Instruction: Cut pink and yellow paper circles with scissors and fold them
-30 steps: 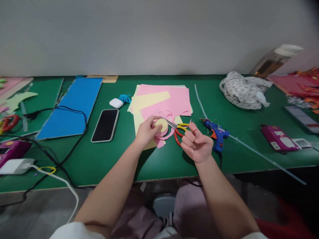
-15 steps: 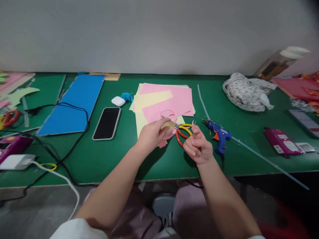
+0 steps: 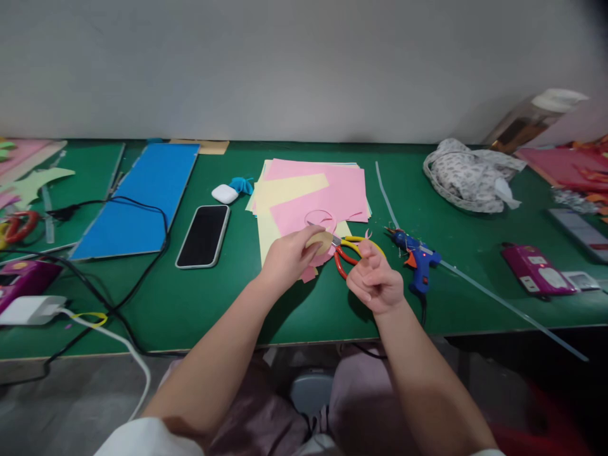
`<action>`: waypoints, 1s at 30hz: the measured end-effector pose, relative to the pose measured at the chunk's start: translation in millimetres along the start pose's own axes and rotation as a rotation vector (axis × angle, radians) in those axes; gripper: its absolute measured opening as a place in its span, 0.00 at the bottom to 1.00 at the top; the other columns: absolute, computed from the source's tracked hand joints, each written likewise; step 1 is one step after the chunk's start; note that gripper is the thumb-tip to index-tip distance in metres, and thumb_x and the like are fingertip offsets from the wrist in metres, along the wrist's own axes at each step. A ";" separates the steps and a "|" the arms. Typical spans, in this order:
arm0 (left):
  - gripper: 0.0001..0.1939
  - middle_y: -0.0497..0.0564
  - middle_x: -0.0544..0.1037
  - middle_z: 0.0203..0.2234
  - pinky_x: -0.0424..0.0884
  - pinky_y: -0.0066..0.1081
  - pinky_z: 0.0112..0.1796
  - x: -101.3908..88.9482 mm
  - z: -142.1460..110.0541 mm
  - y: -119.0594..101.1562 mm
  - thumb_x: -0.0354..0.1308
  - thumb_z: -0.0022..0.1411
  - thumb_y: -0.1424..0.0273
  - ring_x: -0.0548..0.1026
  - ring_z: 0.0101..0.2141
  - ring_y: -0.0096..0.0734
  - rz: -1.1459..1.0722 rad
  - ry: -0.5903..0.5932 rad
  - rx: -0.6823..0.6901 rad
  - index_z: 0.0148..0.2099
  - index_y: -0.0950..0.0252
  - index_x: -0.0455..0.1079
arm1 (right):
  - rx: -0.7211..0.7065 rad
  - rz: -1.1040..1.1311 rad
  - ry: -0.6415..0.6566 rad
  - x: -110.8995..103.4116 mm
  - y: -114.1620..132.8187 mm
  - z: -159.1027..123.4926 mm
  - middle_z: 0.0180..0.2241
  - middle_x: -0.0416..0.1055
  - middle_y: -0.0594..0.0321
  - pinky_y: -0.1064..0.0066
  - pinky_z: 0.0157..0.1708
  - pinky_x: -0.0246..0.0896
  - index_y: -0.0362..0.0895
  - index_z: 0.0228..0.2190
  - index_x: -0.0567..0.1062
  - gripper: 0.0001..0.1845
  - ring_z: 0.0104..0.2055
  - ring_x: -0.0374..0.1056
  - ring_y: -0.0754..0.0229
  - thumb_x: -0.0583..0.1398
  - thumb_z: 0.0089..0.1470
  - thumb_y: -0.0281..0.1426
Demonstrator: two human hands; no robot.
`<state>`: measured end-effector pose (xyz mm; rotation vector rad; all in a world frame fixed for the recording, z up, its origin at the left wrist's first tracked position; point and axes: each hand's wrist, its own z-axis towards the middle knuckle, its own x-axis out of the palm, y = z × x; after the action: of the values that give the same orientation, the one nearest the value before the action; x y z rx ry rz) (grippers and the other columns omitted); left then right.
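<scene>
My left hand (image 3: 292, 254) is closed, pinching a pale yellow rounded piece of paper (image 3: 320, 240) over the paper stack. My right hand (image 3: 376, 277) is half curled with its palm turned up, and a small curled strip of pink paper (image 3: 368, 234) sticks up at its fingertips. Between the hands lie scissors (image 3: 345, 251) with red and yellow handles, their blades partly hidden by the yellow paper. Below them rests a stack of pink and yellow paper sheets (image 3: 342, 190). Pink scraps (image 3: 310, 273) show under my left hand.
Right of my hand lies a blue glue gun (image 3: 420, 258) with a long glue stick (image 3: 503, 304) near it. A phone (image 3: 203, 237), a white case (image 3: 225, 194) and a blue board (image 3: 142, 196) are on the left. Black cables (image 3: 109, 310) cross the table's left side.
My right hand has shifted slightly left and turned a little, uncovering more of the yellow scissor handle. My left hand and the yellow paper look the same.
</scene>
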<state>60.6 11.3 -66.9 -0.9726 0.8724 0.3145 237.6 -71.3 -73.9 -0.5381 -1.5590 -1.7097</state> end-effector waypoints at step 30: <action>0.17 0.48 0.79 0.32 0.68 0.29 0.37 -0.8 0.2 -0.1 0.56 0.65 0.72 0.74 0.31 0.31 -0.092 0.036 -0.070 0.55 0.60 0.71 | -0.040 0.173 0.319 -1.7 -5.1 1.5 0.09 0.44 0.78 0.78 0.15 0.59 0.46 0.14 0.50 0.31 0.09 0.43 0.72 0.61 0.59 0.39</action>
<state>60.2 11.4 -66.2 -1.0830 0.8515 0.2513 234.6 -69.5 -78.2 -0.3850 -1.2190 -1.6075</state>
